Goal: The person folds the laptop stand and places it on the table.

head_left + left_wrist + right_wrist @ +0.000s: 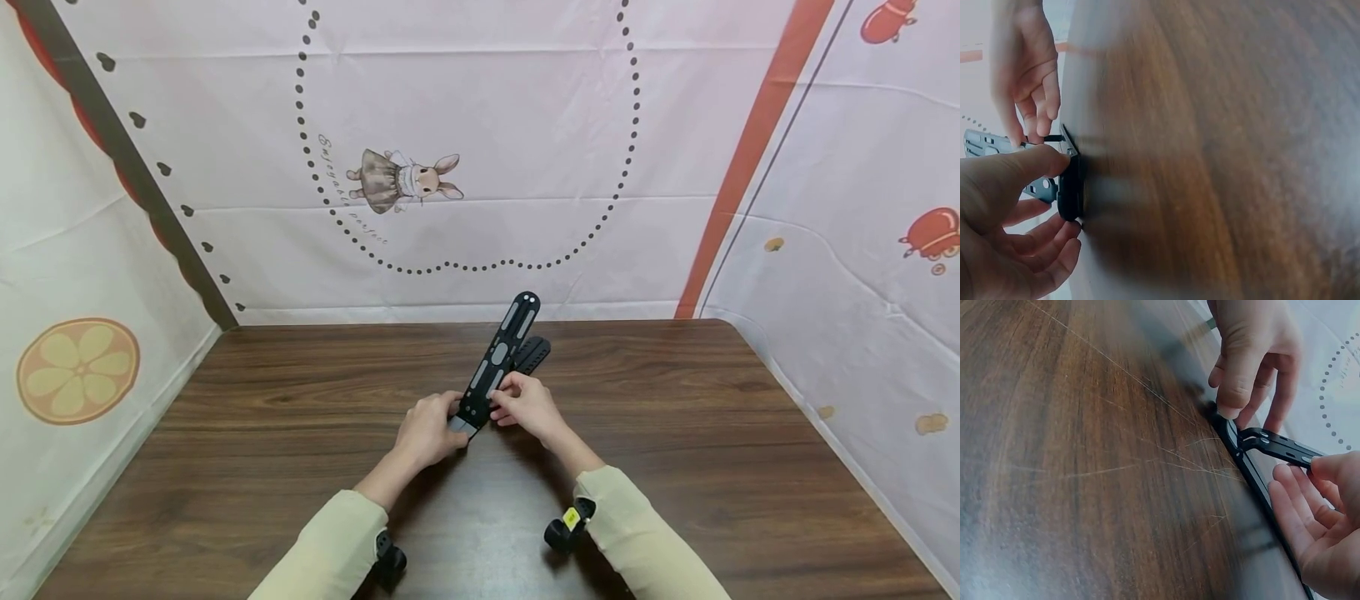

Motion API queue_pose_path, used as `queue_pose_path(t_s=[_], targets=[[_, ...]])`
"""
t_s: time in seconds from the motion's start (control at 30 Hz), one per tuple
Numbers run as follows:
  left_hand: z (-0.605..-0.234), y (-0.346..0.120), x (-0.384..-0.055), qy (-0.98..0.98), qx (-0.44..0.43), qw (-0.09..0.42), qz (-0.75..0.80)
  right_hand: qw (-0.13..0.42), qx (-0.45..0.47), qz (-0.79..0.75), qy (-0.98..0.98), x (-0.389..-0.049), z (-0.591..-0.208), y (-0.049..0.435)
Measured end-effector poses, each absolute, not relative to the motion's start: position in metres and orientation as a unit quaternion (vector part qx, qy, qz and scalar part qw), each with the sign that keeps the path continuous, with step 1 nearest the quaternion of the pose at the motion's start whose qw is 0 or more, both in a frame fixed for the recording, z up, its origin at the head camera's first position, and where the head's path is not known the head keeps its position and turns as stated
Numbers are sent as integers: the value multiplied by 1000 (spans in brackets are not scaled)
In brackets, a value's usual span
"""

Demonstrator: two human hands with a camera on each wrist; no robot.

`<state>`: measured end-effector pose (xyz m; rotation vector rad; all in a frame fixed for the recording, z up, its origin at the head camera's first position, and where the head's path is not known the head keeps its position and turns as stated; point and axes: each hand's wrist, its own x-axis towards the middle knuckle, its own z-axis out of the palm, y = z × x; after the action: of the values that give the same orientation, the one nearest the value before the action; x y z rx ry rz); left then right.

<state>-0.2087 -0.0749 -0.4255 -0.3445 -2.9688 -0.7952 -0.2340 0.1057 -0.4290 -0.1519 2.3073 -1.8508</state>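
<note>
A black folding laptop stand [499, 354] with grey pads slants up over the far middle of the table. Its shorter perforated arm [534, 353] shows behind the long padded one. My left hand [429, 429] grips the near, hinged end, thumb on one side and fingers on the other. With thumb and fingers, my right hand [528, 407] pinches the padded arm along its right edge. In the right wrist view, the raised arm [1288, 450] stands apart from the dark base bar [1260, 487] low at the table. My palm partly hides the stand in the left wrist view.
The brown wooden table [262, 467] ends at a white printed cloth [525, 125] behind, with more cloth on both sides. A black wrist camera [570, 525] sits at my right cuff, another [388, 562] at my left.
</note>
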Motion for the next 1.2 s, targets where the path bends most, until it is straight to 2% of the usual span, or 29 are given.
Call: queue_pose_path(t_s=[0.17,0.43,0.77,0.9,1.2], targets=[[-428,-78,-211,-957,-122,32,-261,78,-64,-596,796,-235,-427,112],[-428,-81,-213,-957,-129,25,-258,-10,-107,-503,858,-244,-415,133],[-426,-82,-214,-957,-140,7,-255,-94,-117,-451,880,-258,-388,160],[-426,-83,-214,-956,-148,3,-255,-98,-121,-432,888,-262,-378,171],[-425,-83,-215,-953,-161,-6,-256,-68,-169,-436,881,-267,-362,190]])
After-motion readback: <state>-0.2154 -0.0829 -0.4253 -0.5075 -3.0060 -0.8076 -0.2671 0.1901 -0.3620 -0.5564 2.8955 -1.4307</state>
